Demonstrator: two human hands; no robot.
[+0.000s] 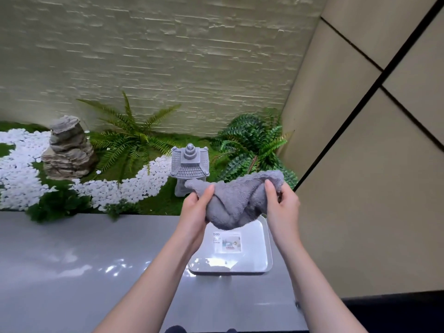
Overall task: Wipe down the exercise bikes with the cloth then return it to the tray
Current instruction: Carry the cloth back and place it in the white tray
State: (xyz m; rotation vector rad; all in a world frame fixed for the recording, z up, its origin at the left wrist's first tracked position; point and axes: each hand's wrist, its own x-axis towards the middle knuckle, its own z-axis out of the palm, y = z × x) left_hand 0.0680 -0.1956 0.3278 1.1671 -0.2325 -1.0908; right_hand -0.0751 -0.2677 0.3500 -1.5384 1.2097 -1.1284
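A pale, rough-textured wall [168,56] fills the upper part of the view. It meets a smooth beige panelled wall [360,164] with dark seams on the right. Below them a glossy grey counter [72,272] runs across the near ground. Behind its far edge lies a small ornamental garden bed. There a band of white pebbles [19,169] winds over green moss past a layered grey rock [68,150], two ferns [129,138] and a grey stone lantern [189,164].

A white rectangular tray [269,248] sits flat on the counter near the panelled wall, its long axis running away from the person. Its base carries a small printed label [229,242].

The grey cloth [235,203] is in the air over the far end of the tray, stretched between both hands. Its long axis runs left to right, rising slightly toward the right. The middle sags in twisted folds, and the lowest fold hangs over the tray's far rim (whether it touches the rim cannot be told). The cloth's left end sticks up and leftward toward the lantern, and its right end bunches over the right fingers.

The left hand [194,210] grips the left part, thumb on top and fingers curled underneath. The right hand [283,207] pinches the right part, thumb pressed on the near face and fingers wrapped behind. Both forearms reach in from the bottom edge, one either side of the tray.
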